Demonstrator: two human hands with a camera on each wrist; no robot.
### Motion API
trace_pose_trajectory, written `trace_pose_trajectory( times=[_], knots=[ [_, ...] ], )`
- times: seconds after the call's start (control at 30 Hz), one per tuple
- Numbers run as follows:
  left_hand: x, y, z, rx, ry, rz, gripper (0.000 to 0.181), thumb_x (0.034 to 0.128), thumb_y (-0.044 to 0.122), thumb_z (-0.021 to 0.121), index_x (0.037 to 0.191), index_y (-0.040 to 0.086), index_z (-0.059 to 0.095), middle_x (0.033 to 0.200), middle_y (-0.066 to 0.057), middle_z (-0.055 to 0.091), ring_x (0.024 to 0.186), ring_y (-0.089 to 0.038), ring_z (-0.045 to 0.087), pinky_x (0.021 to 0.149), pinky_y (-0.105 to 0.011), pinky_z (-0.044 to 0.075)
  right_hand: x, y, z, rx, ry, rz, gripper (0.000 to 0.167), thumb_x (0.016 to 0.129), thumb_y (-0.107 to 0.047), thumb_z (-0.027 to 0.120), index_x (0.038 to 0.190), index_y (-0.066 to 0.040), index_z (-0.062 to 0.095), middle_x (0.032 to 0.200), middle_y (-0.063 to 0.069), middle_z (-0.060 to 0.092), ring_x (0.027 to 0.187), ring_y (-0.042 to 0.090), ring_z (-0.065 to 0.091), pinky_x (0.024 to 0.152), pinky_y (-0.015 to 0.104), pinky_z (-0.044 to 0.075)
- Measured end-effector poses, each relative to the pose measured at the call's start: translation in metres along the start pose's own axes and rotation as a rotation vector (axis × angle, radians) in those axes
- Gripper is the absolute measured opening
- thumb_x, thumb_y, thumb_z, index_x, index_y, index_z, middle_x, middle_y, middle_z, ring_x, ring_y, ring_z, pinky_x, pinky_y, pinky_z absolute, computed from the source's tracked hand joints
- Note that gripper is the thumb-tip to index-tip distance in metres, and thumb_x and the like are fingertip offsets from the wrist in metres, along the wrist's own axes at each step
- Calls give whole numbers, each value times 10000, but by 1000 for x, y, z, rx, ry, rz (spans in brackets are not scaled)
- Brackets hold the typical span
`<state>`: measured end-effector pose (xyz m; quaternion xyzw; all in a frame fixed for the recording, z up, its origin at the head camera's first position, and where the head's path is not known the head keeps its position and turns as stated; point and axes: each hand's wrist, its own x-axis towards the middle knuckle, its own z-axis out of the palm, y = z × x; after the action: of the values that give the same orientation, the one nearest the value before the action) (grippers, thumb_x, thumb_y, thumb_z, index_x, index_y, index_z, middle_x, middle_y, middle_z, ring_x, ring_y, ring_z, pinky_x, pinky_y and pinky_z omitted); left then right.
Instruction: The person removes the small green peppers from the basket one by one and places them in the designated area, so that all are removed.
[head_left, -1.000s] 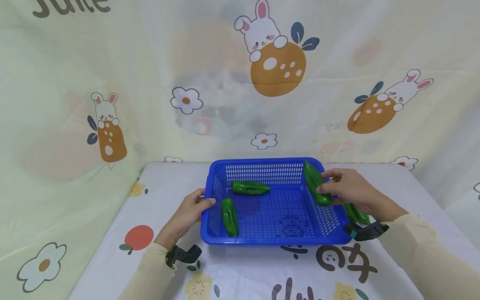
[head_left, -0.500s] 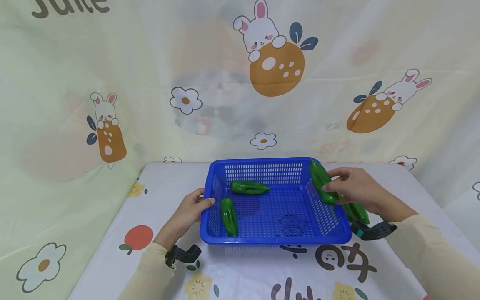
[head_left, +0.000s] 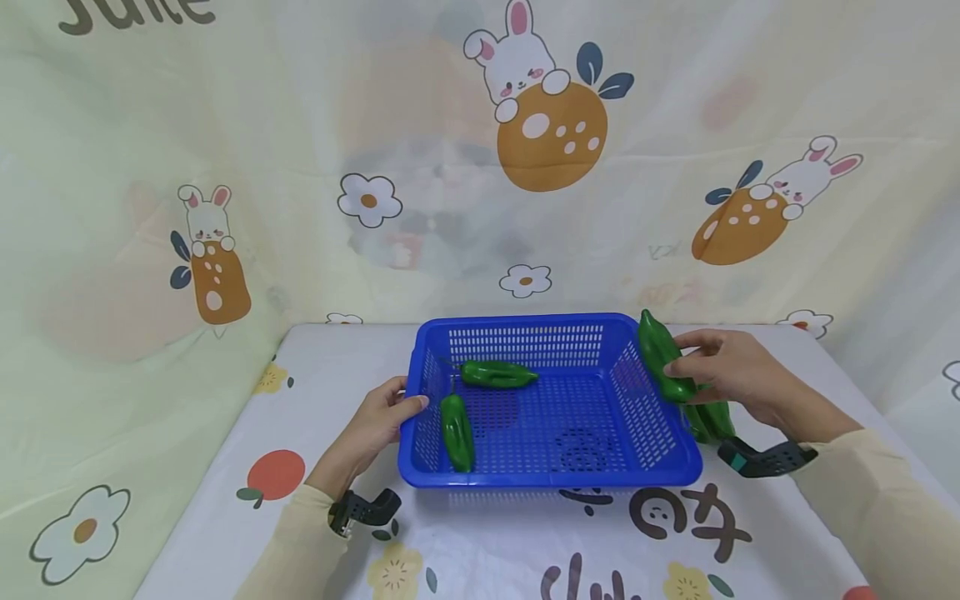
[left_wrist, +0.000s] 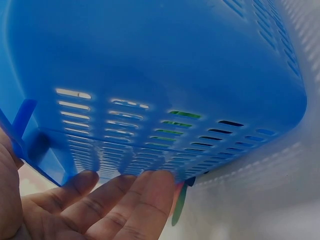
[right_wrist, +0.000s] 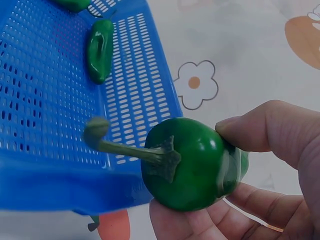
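A blue plastic basket (head_left: 551, 481) with slotted walls stands on the table. My left hand (head_left: 381, 421) grips its left rim, thumb over the edge; in the left wrist view the fingers (left_wrist: 150, 205) lie along the outer wall. Between thumb and fingers, my right hand (head_left: 738, 375) holds a long green pepper (head_left: 663, 354) over the right rim. Its curved stem and rounded top face the right wrist camera. Inside the basket, one green pepper (head_left: 498, 374) lies crosswise near the back wall, another green pepper (head_left: 457, 433) lengthwise at the left.
Just right of the basket, more green pepper (head_left: 714, 421) shows on the table, partly hidden by the right hand and the rim; I cannot tell how many. A white printed cloth (head_left: 465, 554) covers the table. A curtain with rabbit prints (head_left: 442, 108) hangs behind.
The right hand has carried its pepper rightward, from above the basket's inside to its right rim. The left hand and the basket have stayed nearly in place.
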<state>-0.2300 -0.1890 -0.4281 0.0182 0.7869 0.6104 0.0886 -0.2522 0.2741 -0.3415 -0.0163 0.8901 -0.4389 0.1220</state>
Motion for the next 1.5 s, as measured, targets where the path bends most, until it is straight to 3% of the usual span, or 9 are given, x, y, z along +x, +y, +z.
trace_pose_trajectory(
  times=[0.53,0.93,1.17,1.5],
  knots=[
    [1,-1,0,7,-1,-5,485,1036,223,602,1465,17,511,1263,-236,691,1097,-339,721,920,-519,611,-3,21,-19,-27,56,8,673,1029,-301,651,1489,123,403,1384,369,547,1048,293,704,856,479,637],
    [0,0,0,4,5,-9,476,1038,220,597,1462,18,516,1243,-223,698,1074,-321,729,902,-495,622,-5,38,-32,5,67,50,698,1046,-301,622,1502,152,349,1377,383,533,1008,254,721,868,482,633],
    [-1,0,1,8,6,-9,480,1044,230,597,1470,26,510,1264,-233,692,1096,-348,724,904,-506,619,-5,53,-35,-30,108,85,767,1038,-360,627,1513,156,316,1421,420,475,996,269,732,872,479,631],
    [0,0,0,6,3,-12,478,1041,226,598,1465,20,514,1250,-238,694,1075,-336,729,891,-490,626,-2,76,-46,-14,93,123,778,1043,-357,611,1509,174,287,1369,414,495,946,215,716,813,400,648]
  ],
)
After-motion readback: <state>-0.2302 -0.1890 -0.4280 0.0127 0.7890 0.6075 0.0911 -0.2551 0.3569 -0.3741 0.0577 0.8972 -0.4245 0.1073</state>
